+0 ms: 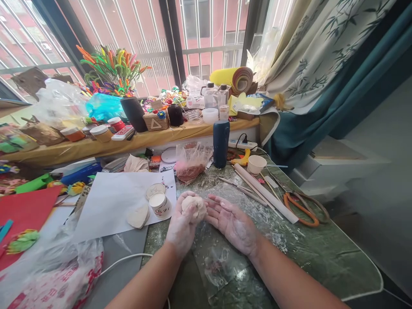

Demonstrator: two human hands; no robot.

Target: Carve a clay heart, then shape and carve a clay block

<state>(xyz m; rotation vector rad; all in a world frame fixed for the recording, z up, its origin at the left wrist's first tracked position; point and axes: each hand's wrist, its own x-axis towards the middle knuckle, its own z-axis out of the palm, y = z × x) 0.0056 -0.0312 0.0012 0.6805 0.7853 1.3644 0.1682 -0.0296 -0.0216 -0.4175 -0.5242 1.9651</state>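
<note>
My left hand [182,227] is wrapped round a lump of off-white clay [195,208], the thumb lying across its front. My right hand [233,221] is palm up beside the lump, its fingers stretched toward it; the fingertips are at the lump's right side, and whether they touch it I cannot tell. White residue coats both hands. Left of the lump, a small white tub [160,206] with print on it stands on a sheet of white paper [112,197]. A round lid-like disc [156,190] and a flat pale piece [137,216] lie near the tub.
Behind the hands are a bag of reddish-brown material [189,169] and a dark blue bottle [221,143]. At right lie a pale rolling pin [265,193], thin sticks, orange-handled scissors [301,210] and a paper cup [256,165]. A plastic bag [61,274] lies at front left.
</note>
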